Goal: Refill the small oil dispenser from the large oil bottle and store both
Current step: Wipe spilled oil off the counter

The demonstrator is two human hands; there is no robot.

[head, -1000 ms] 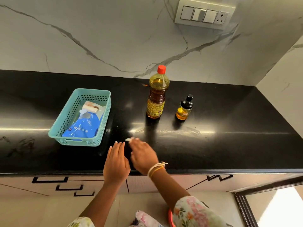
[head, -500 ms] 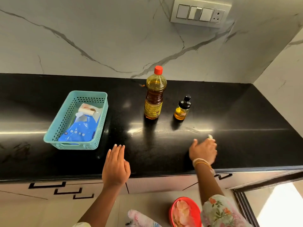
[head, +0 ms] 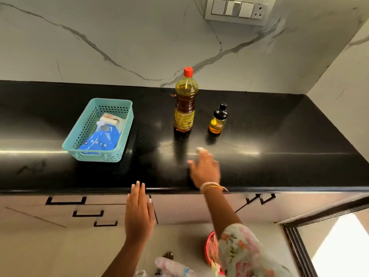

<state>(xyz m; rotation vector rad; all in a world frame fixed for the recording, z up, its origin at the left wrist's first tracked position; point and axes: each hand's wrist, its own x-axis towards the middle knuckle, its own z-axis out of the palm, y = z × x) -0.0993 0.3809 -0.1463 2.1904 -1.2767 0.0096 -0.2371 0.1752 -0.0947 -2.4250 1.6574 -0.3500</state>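
**Head view: spill risk near capped bottles**

Right hand [head: 205, 170] presses something small and pale on the countertop [head: 279, 166], blurred; its grip cannot be told. Left hand [head: 138, 214] flat, holding nothing. Large oil bottle [head: 185, 104] and small oil dispenser [head: 218, 121] stand upright behind. Risk: a sideways sweep could topple the dispenser.

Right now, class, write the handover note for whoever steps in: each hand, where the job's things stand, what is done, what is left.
Left hand: open, fingertips at the counter edge, holding nothing.
Right hand: on the counter over a small whitish wad, too blurred to judge the grip.
Large oil bottle: upright, red cap on, untouched.
Small dispenser: upright beside it, apart, black top on.
Teal basket: further left, holding a blue pouch.
Done: nothing seen poured.
Left: uncap both, refill, store both.
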